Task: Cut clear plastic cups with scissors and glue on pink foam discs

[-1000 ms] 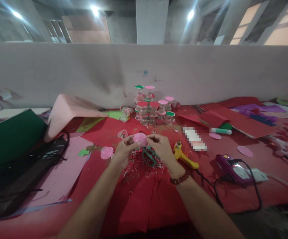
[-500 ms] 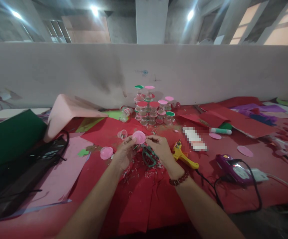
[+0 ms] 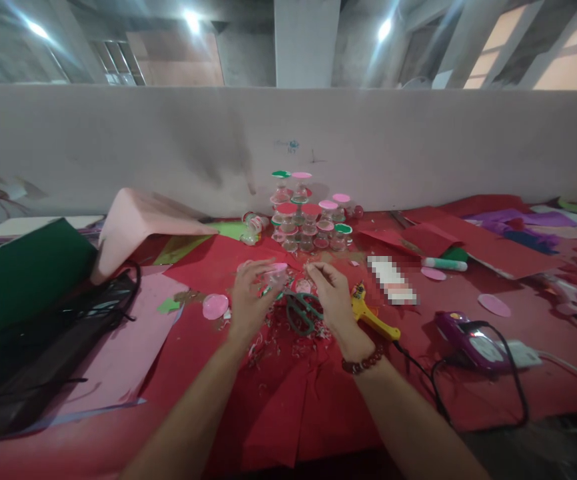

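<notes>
My left hand (image 3: pixel 252 297) grips a small pink disc (image 3: pixel 279 267), now seen nearly edge-on beyond the fingers. Whether a clear cup is attached under it, I cannot tell. To its right, my right hand (image 3: pixel 332 293) is apart from the disc, thumb and fingertips pinched together; anything between them is too small to make out. Below and between the hands lie green-handled scissors (image 3: pixel 302 313) among paper scraps (image 3: pixel 263 343). Beside my right hand rests a yellow glue gun (image 3: pixel 372 317). A pink-topped round piece (image 3: pixel 215 307) lies left of my left hand.
Clear cups with pink, red and green discs (image 3: pixel 298 223) stand stacked near the wall. A purple power strip (image 3: pixel 471 343) with cables is at right. Folded pink card (image 3: pixel 136 230), green card (image 3: pixel 28 280) and a black bag (image 3: pixel 83 320) occupy the left side. A glue stick (image 3: pixel 444 264) lies at right.
The pink disc has tipped from facing me to nearly edge-on in my left hand. My right hand has come away from it, moving slightly right.
</notes>
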`<state>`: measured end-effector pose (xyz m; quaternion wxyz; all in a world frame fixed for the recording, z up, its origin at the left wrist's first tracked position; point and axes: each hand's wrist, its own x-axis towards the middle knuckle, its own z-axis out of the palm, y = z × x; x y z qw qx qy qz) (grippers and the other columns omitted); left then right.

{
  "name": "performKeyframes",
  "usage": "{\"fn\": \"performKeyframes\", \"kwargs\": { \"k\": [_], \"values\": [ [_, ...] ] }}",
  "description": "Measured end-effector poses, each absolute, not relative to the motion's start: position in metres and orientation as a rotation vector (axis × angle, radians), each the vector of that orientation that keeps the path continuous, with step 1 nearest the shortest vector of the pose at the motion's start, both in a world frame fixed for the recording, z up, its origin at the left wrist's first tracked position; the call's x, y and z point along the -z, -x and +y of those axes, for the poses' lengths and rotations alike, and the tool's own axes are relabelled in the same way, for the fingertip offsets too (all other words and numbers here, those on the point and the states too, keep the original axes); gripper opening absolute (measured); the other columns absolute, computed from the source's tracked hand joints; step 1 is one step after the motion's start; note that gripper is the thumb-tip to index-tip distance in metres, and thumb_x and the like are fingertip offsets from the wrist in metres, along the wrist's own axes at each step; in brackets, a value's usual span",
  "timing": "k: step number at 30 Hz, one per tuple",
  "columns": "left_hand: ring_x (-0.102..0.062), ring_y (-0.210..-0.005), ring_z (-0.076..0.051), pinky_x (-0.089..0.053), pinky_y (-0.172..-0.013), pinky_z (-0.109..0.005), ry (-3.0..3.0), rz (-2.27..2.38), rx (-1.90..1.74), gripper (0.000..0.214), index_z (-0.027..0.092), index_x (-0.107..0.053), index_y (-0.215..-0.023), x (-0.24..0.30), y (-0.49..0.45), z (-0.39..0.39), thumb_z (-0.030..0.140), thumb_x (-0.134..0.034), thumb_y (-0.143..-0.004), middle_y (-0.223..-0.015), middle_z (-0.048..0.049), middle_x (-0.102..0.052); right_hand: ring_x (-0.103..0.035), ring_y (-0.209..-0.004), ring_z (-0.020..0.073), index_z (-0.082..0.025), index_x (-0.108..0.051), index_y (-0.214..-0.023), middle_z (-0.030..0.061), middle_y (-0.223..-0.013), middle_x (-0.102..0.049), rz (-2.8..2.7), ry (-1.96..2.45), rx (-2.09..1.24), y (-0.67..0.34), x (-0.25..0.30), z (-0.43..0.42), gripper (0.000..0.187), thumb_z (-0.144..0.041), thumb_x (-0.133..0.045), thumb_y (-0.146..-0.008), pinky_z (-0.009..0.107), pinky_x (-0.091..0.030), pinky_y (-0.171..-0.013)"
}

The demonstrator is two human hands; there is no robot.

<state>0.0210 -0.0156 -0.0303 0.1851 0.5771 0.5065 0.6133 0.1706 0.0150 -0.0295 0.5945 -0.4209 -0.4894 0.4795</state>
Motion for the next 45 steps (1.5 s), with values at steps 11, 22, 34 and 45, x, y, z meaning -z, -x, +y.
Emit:
{"fn": "performKeyframes", "kwargs": {
  "k": [11, 22, 34, 45],
  "values": [
    [-0.052, -0.110, -0.023, -0.036, -0.097, -0.044, -2.326, 1.620, -1.767, 0.022, 0.031, -0.071, -0.087, 0.041, -0.014, -0.019, 0.015, -0.059, -0.077, -0.113, -0.0042, -0.064, -0.042, -0.053, 0.0103, -0.019, -0.053, -0.059, -0.0031, -0.054, -0.048, -1.305, 0.905, -1.344, -0.167, 0.025, 0.006, 0.042, -0.058, -0.059, -0.074, 0.023, -0.033, -0.051],
    [-0.055, -0.104, -0.024, -0.039, -0.092, -0.044, -2.312, 1.671, -1.868, 0.023, 0.028, -0.071, -0.087, 0.041, -0.011, -0.017, 0.012, -0.060, -0.075, -0.109, -0.0058, -0.066, -0.052, -0.058, 0.0140, -0.019, -0.058, -0.058, 0.0000, -0.058, -0.057, -1.184, 0.838, -1.501, -0.167, 0.024, 0.006, 0.038, -0.052, -0.056, -0.077, 0.028, -0.042, -0.062],
    [-0.050, -0.114, -0.026, -0.027, -0.103, -0.044, -2.091, 1.469, -1.659, 0.036, 0.028, -0.065, -0.103, 0.037, -0.015, -0.016, 0.024, -0.072, -0.068, -0.113, -0.0060, -0.065, -0.058, -0.083, 0.0185, -0.028, -0.072, -0.077, 0.0017, -0.080, -0.067, -1.609, 0.738, -0.602, -0.171, 0.024, 0.001, 0.011, -0.021, -0.063, -0.081, 0.034, -0.042, -0.082],
    [-0.057, -0.103, -0.019, -0.043, -0.088, -0.029, -1.072, 0.897, -1.420, 0.044, 0.022, -0.063, -0.106, 0.027, -0.019, -0.018, 0.019, -0.075, -0.064, -0.112, -0.0060, -0.063, -0.054, -0.065, 0.0121, -0.022, -0.066, -0.075, -0.0031, -0.071, -0.063, -1.079, 0.752, -1.374, -0.169, 0.030, 0.014, 0.016, -0.031, -0.074, -0.065, 0.025, -0.043, -0.064]
  ]
}}
